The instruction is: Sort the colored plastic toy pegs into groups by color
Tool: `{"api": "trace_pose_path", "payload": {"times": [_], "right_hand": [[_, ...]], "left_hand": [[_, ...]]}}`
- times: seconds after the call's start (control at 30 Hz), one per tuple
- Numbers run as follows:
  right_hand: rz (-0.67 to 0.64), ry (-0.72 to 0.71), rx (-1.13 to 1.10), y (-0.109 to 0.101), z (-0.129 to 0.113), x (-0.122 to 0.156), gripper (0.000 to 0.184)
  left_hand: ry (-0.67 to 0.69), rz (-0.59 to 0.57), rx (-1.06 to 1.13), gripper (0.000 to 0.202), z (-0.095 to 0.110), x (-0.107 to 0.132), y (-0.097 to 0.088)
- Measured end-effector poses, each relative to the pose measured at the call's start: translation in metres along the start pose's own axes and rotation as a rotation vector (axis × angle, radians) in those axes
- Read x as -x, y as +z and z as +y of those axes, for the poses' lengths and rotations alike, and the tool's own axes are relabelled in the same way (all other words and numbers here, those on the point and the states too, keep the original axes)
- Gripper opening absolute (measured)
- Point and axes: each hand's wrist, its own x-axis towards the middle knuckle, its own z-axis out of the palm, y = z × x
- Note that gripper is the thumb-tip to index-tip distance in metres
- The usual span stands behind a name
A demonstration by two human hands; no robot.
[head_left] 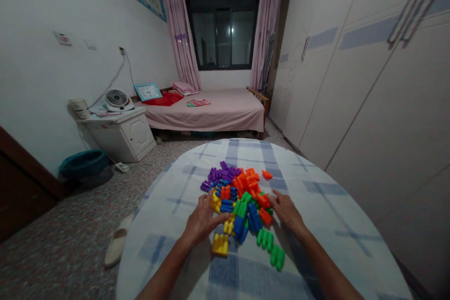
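A loose pile of plastic toy bricks lies on the table between my hands. Purple bricks (225,172) are at the back left, orange bricks (248,182) at the back right, blue bricks (253,218) and green bricks (242,205) nearer the middle. My left hand (201,220) is open along the pile's left side, thumb and fingers apart around yellow bricks (215,202). On the right side, my right hand (288,212) is also open, its fingertips at the edge of the orange bricks. A yellow brick (220,245) and a green brick (277,257) lie closest to me.
A checked cloth covers the round table (337,243). Beyond it stands a bed (225,112). Tall wardrobe doors (351,103) run along the right. At left are a white cabinet (137,136) with a fan (117,98), a bin (86,166) and a slipper (117,243).
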Motion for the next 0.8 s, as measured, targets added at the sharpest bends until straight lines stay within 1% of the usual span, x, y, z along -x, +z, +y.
{"api": "trace_pose_path", "payload": {"times": [0.07,0.13,0.2,0.3,0.37,0.43,0.5,0.57,0.63,0.7,0.73,0.8], "right_hand": [[-0.023,-0.006,-0.058,0.010,-0.010,-0.002,0.035],[-0.032,0.006,-0.135,0.020,-0.022,-0.007,0.033],[-0.045,0.060,-0.219,0.027,-0.032,-0.014,0.033],[-0.091,0.182,-0.307,0.030,-0.044,-0.022,0.039],[-0.136,0.248,-0.376,0.029,-0.057,-0.028,0.044],[-0.176,0.258,-0.447,0.025,-0.075,-0.035,0.047],[-0.199,0.193,-0.468,0.016,-0.093,-0.039,0.050],[-0.192,0.075,-0.427,0.003,-0.104,-0.036,0.053],[-0.178,-0.061,-0.358,-0.011,-0.100,-0.021,0.056],[-0.217,-0.163,-0.268,-0.023,-0.079,0.003,0.063],[-0.232,-0.210,-0.226,-0.027,-0.064,0.017,0.069],[-0.259,-0.297,-0.150,-0.029,-0.033,0.046,0.083]], "left_hand": [[-0.002,-0.022,0.037,0.090,0.007,-0.004,0.014],[-0.014,-0.011,0.063,0.096,0.016,-0.009,0.028],[-0.010,0.020,0.091,0.096,0.022,-0.013,0.040],[0.019,0.052,0.155,0.090,0.026,-0.020,0.051],[0.042,0.065,0.197,0.082,0.027,-0.025,0.054],[0.075,0.079,0.237,0.070,0.028,-0.031,0.054],[0.105,0.079,0.248,0.061,0.028,-0.034,0.051],[0.117,0.081,0.194,0.061,0.025,-0.030,0.043],[0.133,0.105,0.085,0.064,0.015,-0.017,0.032],[0.215,0.092,-0.024,0.069,0.000,0.003,0.020],[0.290,0.046,-0.064,0.076,-0.009,0.014,0.015],[0.471,-0.111,-0.117,0.098,-0.026,0.034,0.008]]}}
